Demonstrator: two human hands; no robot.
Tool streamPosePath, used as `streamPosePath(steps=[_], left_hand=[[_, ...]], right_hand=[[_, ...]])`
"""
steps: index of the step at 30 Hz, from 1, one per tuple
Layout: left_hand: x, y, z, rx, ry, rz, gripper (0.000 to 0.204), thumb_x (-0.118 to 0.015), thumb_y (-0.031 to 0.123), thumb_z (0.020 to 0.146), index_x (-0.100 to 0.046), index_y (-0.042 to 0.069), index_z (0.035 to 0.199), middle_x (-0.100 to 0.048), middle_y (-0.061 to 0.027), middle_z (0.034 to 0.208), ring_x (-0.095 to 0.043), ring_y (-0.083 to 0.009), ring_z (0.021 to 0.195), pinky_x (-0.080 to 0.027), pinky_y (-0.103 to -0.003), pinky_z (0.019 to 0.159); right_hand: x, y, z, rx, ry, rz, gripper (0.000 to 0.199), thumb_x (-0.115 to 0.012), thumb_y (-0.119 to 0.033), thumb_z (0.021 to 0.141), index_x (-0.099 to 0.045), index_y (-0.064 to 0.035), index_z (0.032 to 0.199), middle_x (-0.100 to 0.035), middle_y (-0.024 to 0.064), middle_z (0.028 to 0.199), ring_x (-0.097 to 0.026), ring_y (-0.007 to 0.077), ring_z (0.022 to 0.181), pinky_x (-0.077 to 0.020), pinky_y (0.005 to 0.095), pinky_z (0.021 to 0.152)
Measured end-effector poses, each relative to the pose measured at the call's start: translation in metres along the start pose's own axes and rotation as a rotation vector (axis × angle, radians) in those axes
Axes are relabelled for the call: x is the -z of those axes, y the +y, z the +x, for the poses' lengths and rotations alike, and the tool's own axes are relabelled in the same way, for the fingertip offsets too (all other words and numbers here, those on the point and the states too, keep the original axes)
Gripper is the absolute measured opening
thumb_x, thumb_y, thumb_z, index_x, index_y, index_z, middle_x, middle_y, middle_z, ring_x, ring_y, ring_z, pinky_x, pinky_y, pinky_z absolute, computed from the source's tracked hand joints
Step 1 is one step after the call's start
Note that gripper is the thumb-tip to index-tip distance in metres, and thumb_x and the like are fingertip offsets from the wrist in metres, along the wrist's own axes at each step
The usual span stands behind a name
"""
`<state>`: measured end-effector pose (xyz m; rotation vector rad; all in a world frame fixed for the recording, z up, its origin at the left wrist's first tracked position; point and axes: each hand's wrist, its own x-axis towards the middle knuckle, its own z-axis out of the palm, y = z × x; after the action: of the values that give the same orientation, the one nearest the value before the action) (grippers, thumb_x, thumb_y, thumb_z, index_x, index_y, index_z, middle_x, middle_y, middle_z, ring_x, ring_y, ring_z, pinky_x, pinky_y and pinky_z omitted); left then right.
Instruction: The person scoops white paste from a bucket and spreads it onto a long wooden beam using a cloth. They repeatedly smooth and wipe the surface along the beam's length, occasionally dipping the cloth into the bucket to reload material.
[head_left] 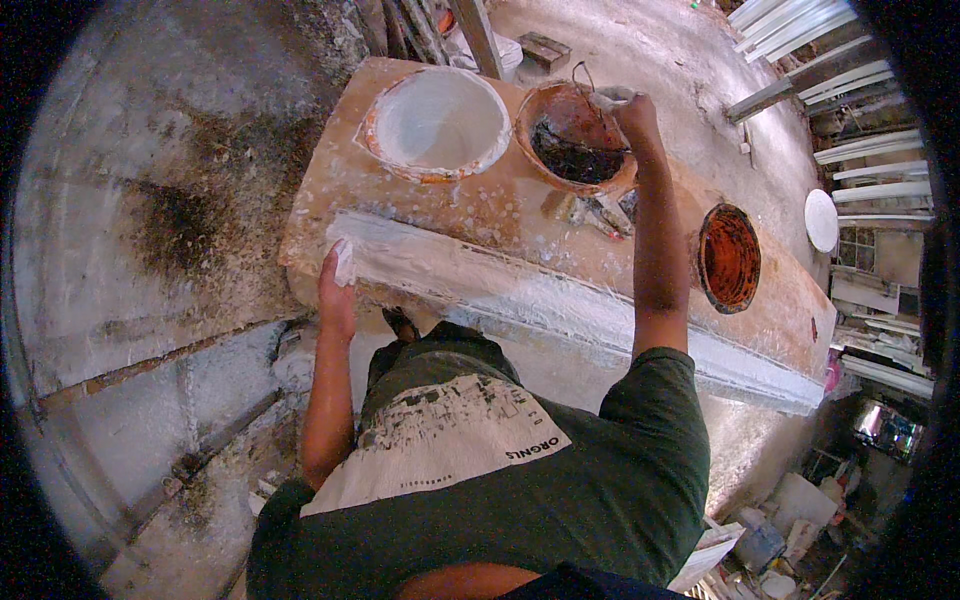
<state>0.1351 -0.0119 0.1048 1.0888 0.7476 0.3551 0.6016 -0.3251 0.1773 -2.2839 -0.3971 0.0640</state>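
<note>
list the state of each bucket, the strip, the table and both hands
Table: stained, white-spattered
Strip: whitened, lying along the table's near side; wetness unclear
Left bucket: open, white inside
Middle bucket: open, dark inside
Right bucket: open, orange inside
Left hand: at the strip's left end, grip unclear
Right hand: at the middle bucket's rim, grip unclear

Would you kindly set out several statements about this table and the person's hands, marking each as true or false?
1. The left hand is at the left end of the long, white-coated strip. True.
2. The wide, white-lined round basin stands left of the orange-brown bucket with dark contents. True.
3. The strip lies farther from the person than the basin. False: it lies nearer the person.
4. The right hand is at the bucket's rim. True.
5. The basin stands on the ground. False: it stands on the brown table.
</note>
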Motion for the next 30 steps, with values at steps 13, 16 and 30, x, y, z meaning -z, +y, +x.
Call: streamPosePath(steps=[13, 16, 30], left_hand=[[-0.032, 0.036, -0.013, 0.004, -0.056, -0.039, 0.036, -0.054, 0.023, 0.087, -0.053, 0.008, 0.119, -0.054, -0.0038, 0.119, -0.048, -0.0153, 0.111, -0.035, -0.028, 0.094], [-0.042, 0.037, 0.001, 0.008, -0.145, 0.022, 0.034, -0.058, 0.024, 0.085, -0.056, 0.006, 0.114, -0.058, -0.004, 0.111, -0.052, -0.0141, 0.104, -0.038, -0.027, 0.091], [0.091, 0.063, 0.112, -0.022, -0.136, 0.277, 0.024, -0.067, 0.018, 0.08, -0.065, 0.002, 0.098, -0.065, -0.0044, 0.09, -0.058, -0.0104, 0.081, -0.046, -0.024, 0.074]], right_hand=[[-0.018, -0.095, -0.071, -0.042, -0.256, 0.473, 0.02, -0.066, -0.017, 0.077, -0.066, -0.003, 0.092, -0.064, 0.0025, 0.08, -0.057, 0.0113, 0.07, -0.0465, 0.0268, 0.062], [-0.068, -0.145, -0.118, 0.043, -0.46, 0.36, 0.021, -0.066, -0.021, 0.076, -0.065, -0.0024, 0.087, -0.064, 0.0062, 0.079, -0.06, 0.0161, 0.072, -0.0493, 0.0292, 0.065], [-0.31, -0.233, -0.178, -0.165, -0.257, 0.604, 0.026, -0.067, -0.017, 0.075, -0.061, -0.0022, 0.095, -0.064, 0.0082, 0.091, -0.059, 0.021, 0.082, -0.0458, 0.0325, 0.071]])
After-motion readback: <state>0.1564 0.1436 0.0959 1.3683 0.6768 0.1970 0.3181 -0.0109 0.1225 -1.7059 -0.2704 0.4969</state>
